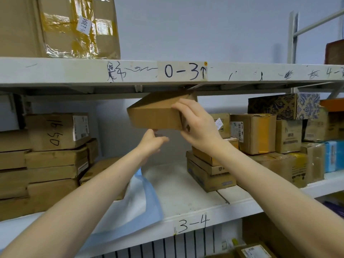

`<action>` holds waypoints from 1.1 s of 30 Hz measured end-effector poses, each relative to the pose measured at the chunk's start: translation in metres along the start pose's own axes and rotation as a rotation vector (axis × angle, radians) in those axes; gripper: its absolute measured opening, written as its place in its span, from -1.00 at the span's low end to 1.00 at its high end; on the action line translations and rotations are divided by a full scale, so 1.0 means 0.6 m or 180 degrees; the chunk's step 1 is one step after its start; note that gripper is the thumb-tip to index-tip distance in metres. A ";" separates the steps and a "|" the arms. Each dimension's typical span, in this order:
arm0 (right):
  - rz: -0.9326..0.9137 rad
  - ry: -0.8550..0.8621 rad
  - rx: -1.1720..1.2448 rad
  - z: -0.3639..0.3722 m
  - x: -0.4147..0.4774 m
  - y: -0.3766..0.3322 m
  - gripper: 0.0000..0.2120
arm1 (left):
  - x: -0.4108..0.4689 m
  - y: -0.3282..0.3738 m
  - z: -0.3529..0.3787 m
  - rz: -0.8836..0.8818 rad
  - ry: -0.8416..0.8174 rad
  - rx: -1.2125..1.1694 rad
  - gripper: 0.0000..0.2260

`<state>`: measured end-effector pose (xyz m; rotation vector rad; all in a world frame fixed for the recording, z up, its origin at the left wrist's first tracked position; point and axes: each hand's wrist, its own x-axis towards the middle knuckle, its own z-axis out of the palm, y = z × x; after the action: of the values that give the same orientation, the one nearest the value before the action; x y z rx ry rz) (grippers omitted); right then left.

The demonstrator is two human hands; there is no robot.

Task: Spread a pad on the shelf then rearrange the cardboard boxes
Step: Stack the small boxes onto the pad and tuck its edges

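The flat brown box (pixel 156 116) is up in the air. It sits between the two shelves, just under the top one, and it tips a little. The right hand (pixel 199 127) holds its right end. The fingers lie on the top edge and the thumb curls under, so the hand is closed round the box. The left hand (pixel 152 144) is just below the box. One fingertip touches the bottom of it. This hand is loose and does not wrap round anything.

The box is plain cardboard with no writing that I can see. It is wide and thin.

Under the arms is the lower shelf (pixel 186 198), which is white. The pad (pixel 141 202) lies on its left part. It is white with a blue edge, and it is a bit crumpled. Part of it is hidden by the left arm. On the front of this shelf a tag (pixel 191 223) says "3-4". The top shelf (pixel 74 69) has a tag that says "0-3" with an arrow pointing up (pixel 183 71). There are black scribbles beside it.

To the left is a pile of brown boxes. One of them (pixel 55 131) has "16-50" written on its side. To the right is a stack of flat boxes (pixel 210 175), and more boxes stand behind it. One has a blue and gold flower pattern (pixel 284 106). High up sits a big taped box (pixel 61 25) with a sticker (pixel 84 26) that looks like "H 1304".
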<state>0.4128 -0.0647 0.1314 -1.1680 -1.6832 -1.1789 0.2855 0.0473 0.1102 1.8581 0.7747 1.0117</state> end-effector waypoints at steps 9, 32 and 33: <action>0.1840 -0.0113 0.2128 0.073 0.031 -0.097 -0.35 | -0.050 -0.073 -0.128 -0.0075 0.0782 -0.0907 -0.04; 0.5463 0.0465 0.4534 0.196 0.021 -0.169 -0.26 | -0.085 -0.087 -0.251 -0.0472 0.1085 -0.0922 -0.73; 0.5663 0.0561 0.4674 0.205 0.022 -0.177 -0.28 | -0.084 -0.088 -0.253 -0.0384 0.1197 -0.0703 -0.76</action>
<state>0.2982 0.0397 0.0803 -0.8514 -0.3983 0.9308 0.1230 0.0884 0.0917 1.4342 0.9395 1.3309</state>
